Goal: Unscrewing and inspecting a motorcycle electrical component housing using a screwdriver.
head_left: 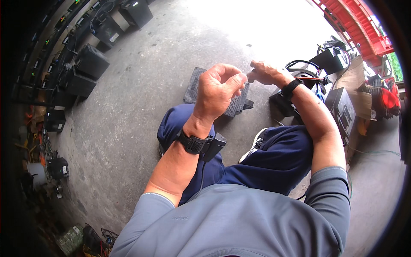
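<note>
My left hand (216,91) is raised in front of my knees, its thumb and fingertips pinched together. Whatever sits in that pinch is too small or pale to make out. Close to it on the right, my right hand (268,73) has its fingers bent and drawn together, and I cannot make out what they hold. The fingertips of both hands nearly meet. Below and behind my left hand lies a dark, textured flat-topped block (195,84) on the floor, partly hidden by the hand. Black bands with devices circle both wrists.
Black boxes (92,62) line a rack at the left. To the right stand a black box with cables (332,60), a dark metal case (341,109), an open cardboard piece (358,85) and a red slatted frame (355,25). Grey concrete floor (124,115) spreads around my legs.
</note>
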A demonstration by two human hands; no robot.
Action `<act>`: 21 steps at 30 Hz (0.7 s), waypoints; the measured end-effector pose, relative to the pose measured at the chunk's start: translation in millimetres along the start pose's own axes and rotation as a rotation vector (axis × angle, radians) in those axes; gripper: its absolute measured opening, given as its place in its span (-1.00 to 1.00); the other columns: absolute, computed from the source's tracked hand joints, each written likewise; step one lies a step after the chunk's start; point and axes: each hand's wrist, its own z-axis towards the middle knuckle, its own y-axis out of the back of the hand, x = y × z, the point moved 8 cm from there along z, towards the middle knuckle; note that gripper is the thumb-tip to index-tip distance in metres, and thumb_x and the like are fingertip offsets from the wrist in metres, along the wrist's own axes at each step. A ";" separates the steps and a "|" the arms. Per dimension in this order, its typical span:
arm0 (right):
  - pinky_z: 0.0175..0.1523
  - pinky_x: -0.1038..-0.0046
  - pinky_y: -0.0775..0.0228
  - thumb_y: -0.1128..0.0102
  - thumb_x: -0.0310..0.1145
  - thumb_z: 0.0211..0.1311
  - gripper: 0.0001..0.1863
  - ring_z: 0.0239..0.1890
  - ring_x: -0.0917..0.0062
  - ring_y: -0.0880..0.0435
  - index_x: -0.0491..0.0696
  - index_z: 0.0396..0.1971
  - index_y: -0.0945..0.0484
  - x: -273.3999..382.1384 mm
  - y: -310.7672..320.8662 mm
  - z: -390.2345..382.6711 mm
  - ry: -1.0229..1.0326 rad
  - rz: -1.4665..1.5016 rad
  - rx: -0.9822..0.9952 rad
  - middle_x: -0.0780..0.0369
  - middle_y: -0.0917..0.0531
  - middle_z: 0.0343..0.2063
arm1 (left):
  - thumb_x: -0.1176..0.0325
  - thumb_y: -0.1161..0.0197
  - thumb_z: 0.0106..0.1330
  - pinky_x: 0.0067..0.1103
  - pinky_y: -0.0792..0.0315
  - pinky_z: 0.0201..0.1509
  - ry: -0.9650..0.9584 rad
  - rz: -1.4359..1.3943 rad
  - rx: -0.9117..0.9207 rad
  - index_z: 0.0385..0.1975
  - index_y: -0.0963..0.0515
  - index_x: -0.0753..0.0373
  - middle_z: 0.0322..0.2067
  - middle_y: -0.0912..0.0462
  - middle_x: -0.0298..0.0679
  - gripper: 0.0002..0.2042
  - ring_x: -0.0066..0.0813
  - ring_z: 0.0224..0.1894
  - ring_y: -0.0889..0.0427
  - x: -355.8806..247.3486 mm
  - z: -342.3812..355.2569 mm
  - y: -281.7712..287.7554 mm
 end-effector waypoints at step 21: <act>0.04 0.25 -0.48 -0.36 -0.20 -0.01 -0.32 -0.05 0.15 -0.59 -0.03 0.17 -0.41 -11.4 7.7 -7.4 -0.102 -0.033 0.067 0.03 -0.56 -0.05 | 0.46 -0.30 0.27 -0.73 -0.44 -0.45 -0.010 -0.026 -0.021 -0.35 -0.58 0.34 -0.53 -0.63 -0.30 -0.91 -0.68 -0.54 -0.54 -1.4 -0.6 -0.6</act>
